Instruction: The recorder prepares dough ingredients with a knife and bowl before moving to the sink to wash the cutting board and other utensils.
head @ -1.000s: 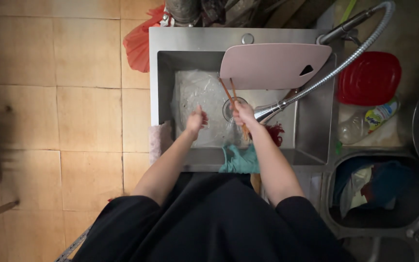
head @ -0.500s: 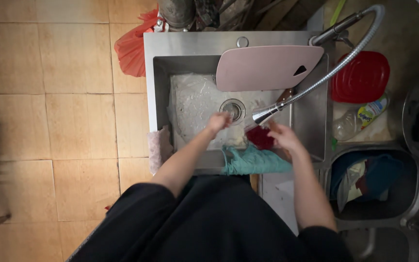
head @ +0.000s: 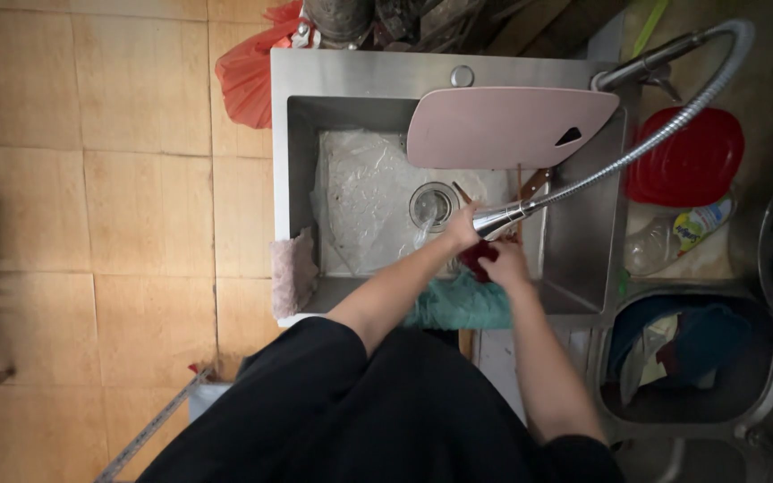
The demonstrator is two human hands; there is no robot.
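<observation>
**Both hands at the spray head over the steel sink**

The left hand is closed around the near end of the pull-out spray head, fingers wrapped on its metal body; water runs from the nozzle down toward the drain. The right hand sits just beside and below it, curled on a dark red object held under the spray head; what kind of object cannot be made out, since the fingers hide most of it. Thin reddish-brown sticks, possibly chopsticks, rise behind the hands and lean toward the sink's far wall.

The spray head's coiled metal hose arcs up and right to the tap base at the sink's far right corner; a pink cutting board lies across the far part of the sink, bridging its rim; a crumpled clear plastic sheet covers the basin floor left of the drain. A teal cloth hangs over the near rim under the forearms; a pinkish rag drapes the near left corner. On the counter to the right lie a red lid and a clear plastic bottle; a red plastic bag sits beyond the sink's left corner.
</observation>
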